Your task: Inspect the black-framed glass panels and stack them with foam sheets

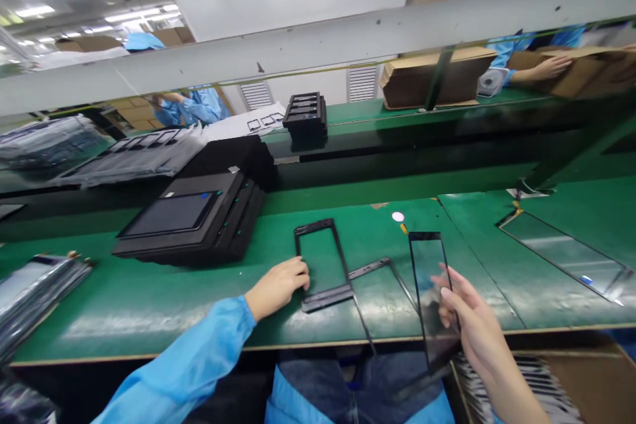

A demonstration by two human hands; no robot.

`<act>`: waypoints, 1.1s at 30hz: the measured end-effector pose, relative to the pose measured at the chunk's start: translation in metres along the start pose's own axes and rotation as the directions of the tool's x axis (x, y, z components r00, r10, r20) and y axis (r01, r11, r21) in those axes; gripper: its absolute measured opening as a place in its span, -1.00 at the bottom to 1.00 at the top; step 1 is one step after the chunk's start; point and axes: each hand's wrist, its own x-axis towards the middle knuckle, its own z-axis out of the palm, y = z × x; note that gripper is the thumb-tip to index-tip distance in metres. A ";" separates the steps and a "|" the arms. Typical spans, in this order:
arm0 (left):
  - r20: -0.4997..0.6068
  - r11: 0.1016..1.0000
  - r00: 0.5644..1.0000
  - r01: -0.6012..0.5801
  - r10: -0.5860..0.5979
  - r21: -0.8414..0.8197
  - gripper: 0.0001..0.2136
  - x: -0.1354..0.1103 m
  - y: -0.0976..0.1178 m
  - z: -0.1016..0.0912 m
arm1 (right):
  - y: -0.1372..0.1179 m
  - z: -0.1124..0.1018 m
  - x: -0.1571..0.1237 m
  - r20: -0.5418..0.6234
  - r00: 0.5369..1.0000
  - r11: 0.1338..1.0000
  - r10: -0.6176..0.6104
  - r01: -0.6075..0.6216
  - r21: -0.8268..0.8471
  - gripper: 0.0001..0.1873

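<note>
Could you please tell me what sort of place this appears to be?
Probably an electronics assembly line: a long green workbench, stacked black plastic trays, thin black rectangular frames by the left hand, and a dark glass panel in the right hand.

Frame (322, 258) is lying flat on the bench (149, 305), mid-front, being touched at its left edge by the left hand (278, 286). A second frame (385, 278) is lying just right of it, overlapping its near end. Glass panel (433, 291) is being held further right by the right hand (472, 321). Tray stack (193, 218) is sitting behind-left; cartons (437, 76) are placed far behind, right.
</note>
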 end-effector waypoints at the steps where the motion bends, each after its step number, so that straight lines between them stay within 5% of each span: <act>1: -0.025 1.000 1.000 0.007 -0.007 -0.003 -0.57 0.000 -0.004 -0.005 | 0.000 -0.001 0.000 -0.008 1.000 1.000 -0.002 0.002 0.002 -0.21; 4: -0.108 0.996 0.991 0.084 -0.085 -0.015 -0.51 0.006 0.007 -0.011 | -0.001 0.004 -0.002 -0.031 0.999 1.000 0.005 -0.004 0.017 -0.20; 7: -0.141 0.983 0.973 0.179 -0.182 -0.036 -0.60 0.024 0.041 -0.001 | -0.002 0.019 -0.006 0.011 0.998 0.996 0.057 -0.058 0.061 -0.20; 11: -0.123 0.959 0.952 0.269 -0.279 -0.092 -0.79 0.072 0.078 0.016 | -0.003 0.031 -0.009 0.085 0.990 0.983 0.117 -0.128 0.135 -0.23; 17: -0.078 0.866 0.927 0.310 -0.367 -0.392 -0.87 0.149 0.085 0.023 | -0.007 0.012 -0.005 0.043 0.994 0.980 0.104 -0.109 0.168 -0.28; 22: 0.071 0.576 0.931 0.281 -0.359 -0.768 -0.62 0.172 0.079 0.018 | -0.007 0.005 -0.001 -0.010 0.997 0.979 0.082 -0.079 0.190 -0.29; 28: 0.130 0.111 0.936 0.175 -0.327 -0.978 -0.28 0.142 0.082 0.016 | 0.001 0.020 0.002 -0.009 0.999 0.980 0.041 -0.038 0.194 -0.26; 33: 0.084 -0.037 0.853 0.076 -0.516 -0.996 -0.30 0.116 0.095 0.021 | -0.003 0.024 -0.004 0.069 0.998 0.991 0.010 -0.019 0.134 -0.25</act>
